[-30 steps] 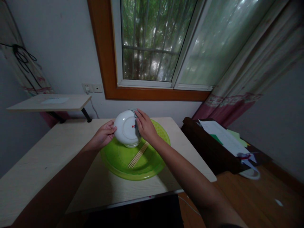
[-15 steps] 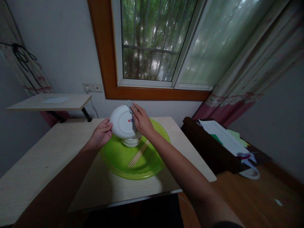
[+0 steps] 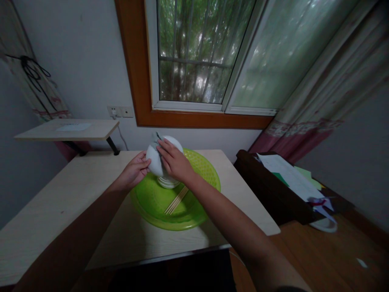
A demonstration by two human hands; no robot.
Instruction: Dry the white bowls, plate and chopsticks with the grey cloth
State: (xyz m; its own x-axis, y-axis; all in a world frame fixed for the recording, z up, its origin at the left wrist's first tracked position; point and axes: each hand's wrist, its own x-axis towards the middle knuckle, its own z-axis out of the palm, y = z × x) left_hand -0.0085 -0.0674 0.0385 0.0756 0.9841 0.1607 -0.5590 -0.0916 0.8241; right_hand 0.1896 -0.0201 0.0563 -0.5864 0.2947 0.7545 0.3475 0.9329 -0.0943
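Note:
My left hand (image 3: 135,170) grips the left rim of a white plate (image 3: 153,160), held on edge above a green round tray (image 3: 200,198). My right hand (image 3: 173,161) presses a grey cloth (image 3: 155,140) against the plate's face, fingers closed on the cloth. Under the plate a small stack of white bowls (image 3: 168,183) stands in the tray. A bundle of wooden chopsticks (image 3: 176,200) lies in the tray beside the bowls.
The tray rests on a light wooden table (image 3: 60,198) below a window. A smaller shelf table (image 3: 67,130) stands at the left wall. To the right, a dark low cabinet (image 3: 273,190) carries papers (image 3: 288,174). A wall socket (image 3: 120,111) sits near the window frame.
The plate has turned so that it shows more edge-on. My right hand with the cloth has slid left across its face. The view has shifted slightly.

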